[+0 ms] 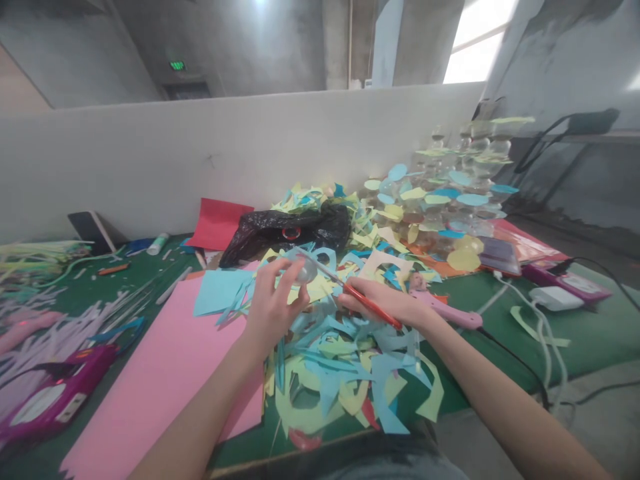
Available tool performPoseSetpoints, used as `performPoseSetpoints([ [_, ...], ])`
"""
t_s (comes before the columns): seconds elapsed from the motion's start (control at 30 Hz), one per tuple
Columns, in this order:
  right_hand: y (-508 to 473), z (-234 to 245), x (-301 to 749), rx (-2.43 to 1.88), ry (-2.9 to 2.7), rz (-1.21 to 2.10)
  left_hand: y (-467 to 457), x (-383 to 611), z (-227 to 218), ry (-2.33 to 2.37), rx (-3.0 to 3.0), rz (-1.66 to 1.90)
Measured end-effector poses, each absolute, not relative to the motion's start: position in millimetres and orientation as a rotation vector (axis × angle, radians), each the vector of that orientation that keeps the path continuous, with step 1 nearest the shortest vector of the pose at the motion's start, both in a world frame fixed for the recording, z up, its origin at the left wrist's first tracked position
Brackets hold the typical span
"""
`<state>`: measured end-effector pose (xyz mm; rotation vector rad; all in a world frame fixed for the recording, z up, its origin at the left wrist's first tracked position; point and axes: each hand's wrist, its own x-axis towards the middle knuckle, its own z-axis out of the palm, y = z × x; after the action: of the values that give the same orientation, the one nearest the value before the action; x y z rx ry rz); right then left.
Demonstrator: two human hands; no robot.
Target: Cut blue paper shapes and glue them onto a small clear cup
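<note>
- Clear rounded piece (307,270), above the middle of the bench (595,353): left hand (277,290) is pinching it, thumb and fingertips nearly closed around it.
- Right hand (389,297): its fingers are curling around red-handled scissors (367,303), whose blades are pointing at the piece.
- Beneath: blue and yellow paper scraps (345,367) are spreading toward the near edge; pink sheets (165,367) are lying to their left.
- Toward the far edge: a black plastic bag (300,230) is lying crumpled; toward the far right corner, paper discs (473,199) are sitting among clear stacked pieces.
- Likely hazards: the blades could be nicking the left fingertips if the smooth piece turns in the pinch; loosened, it could be dropping among the scraps.
- Unclear: the piece's outline is blending into pale paper; blade opening and contact cannot be told; the handles are partly hiding the right fingers; the frame is cutting off the near left corner.
</note>
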<state>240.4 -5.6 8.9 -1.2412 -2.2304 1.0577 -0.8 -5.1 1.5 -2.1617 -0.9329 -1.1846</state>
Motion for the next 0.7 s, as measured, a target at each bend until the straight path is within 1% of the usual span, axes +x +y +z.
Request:
performPoseSetpoints([
  [0.17, -2.0, 5.6, 238.2, -1.226, -2.207, 1.053, -5.6, -0.5, 2.1, -0.902, -2.176, -1.15],
  [0.43, -7.1, 14.2, 236.5, -1.197, -2.187, 1.076, -6.0, 0.7, 2.2, -0.89, -2.187, -1.169],
  [0.7, -4.8, 7.7, 237.4, -1.227, -2.164, 1.084, -5.9, 0.0, 2.7, -0.878, -2.18, -1.131],
])
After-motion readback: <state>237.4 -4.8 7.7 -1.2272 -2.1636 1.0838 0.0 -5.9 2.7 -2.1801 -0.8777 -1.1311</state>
